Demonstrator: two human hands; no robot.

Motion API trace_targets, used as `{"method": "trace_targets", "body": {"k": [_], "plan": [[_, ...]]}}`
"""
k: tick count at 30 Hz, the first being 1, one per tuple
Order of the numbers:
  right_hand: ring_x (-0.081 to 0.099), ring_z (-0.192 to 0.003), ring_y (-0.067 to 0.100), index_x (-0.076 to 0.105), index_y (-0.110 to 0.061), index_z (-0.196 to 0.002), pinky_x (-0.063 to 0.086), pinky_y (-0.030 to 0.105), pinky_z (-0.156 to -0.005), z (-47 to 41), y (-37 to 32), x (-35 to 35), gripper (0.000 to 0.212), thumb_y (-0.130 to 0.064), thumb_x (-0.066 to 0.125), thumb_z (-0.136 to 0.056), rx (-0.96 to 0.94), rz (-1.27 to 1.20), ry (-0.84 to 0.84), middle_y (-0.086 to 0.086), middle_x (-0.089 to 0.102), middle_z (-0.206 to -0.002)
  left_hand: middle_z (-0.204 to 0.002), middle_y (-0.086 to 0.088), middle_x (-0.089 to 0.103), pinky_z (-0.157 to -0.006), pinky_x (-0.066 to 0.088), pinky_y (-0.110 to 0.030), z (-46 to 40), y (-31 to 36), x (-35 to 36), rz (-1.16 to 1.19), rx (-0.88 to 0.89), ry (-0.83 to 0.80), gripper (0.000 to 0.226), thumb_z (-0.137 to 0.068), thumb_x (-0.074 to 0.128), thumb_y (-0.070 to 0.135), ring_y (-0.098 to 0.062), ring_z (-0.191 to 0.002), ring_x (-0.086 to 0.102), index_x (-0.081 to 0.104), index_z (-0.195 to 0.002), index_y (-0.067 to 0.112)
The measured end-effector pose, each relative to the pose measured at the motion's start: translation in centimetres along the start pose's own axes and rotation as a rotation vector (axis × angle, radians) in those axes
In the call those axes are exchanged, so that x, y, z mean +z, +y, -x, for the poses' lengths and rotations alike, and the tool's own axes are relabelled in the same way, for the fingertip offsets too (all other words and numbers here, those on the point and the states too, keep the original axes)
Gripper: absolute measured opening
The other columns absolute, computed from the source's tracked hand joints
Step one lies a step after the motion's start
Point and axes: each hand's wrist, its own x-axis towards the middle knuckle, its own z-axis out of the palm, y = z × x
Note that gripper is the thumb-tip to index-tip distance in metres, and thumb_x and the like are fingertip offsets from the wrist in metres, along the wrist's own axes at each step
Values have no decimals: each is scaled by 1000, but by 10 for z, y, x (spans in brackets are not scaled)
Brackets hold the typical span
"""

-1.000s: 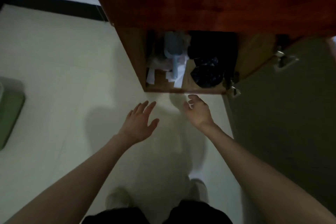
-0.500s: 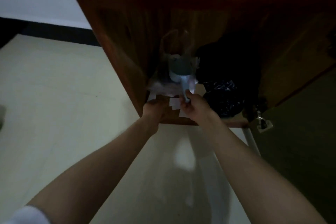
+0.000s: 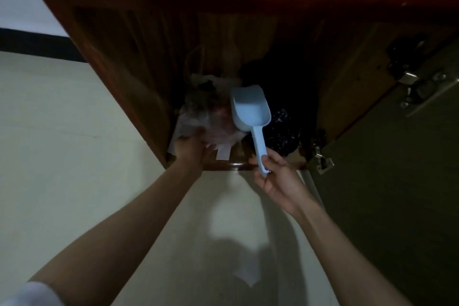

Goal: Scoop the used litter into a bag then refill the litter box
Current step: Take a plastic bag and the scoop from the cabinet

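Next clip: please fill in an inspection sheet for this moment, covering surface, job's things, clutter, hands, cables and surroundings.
Surface: pale tiled floor, dimly lit, with shadows on it.
Job's things: light blue plastic scoop, raised at the cabinet opening; translucent crumpled plastic bag on the cabinet floor. No litter box seen.
Clutter: white paper slips by the cabinet edge; black crinkled plastic bag inside on the right.
Hands: right hand grips the scoop's handle end; left hand rests at the translucent bag, grip unclear.
Cables: nothing seen.
Surroundings: dark wooden cabinet; open door with metal hinge on the right.
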Motion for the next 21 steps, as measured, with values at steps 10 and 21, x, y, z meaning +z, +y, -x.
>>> {"method": "trace_targets", "body": {"k": [10,21], "plan": [[30,-47,12,47,-17,-72,21,24,-48,45,51,-10,24,-1,45,-90,-274,640,178,-2,39,-53,-91,-18,68,-70,57,-30,80,2,-129,-402,60,-282,15,-87,58,1,-24,-80,66,64,-100,-4],[28,-41,8,57,-5,-76,22,16,-38,62,131,107,21,-21,59,-90,-165,936,-364,-10,36,-42,-74,-10,62,-57,48,-23,144,32,-357,-278,205,241,11,-89,57,10,-19,-65,58,61,-86,0]]}}
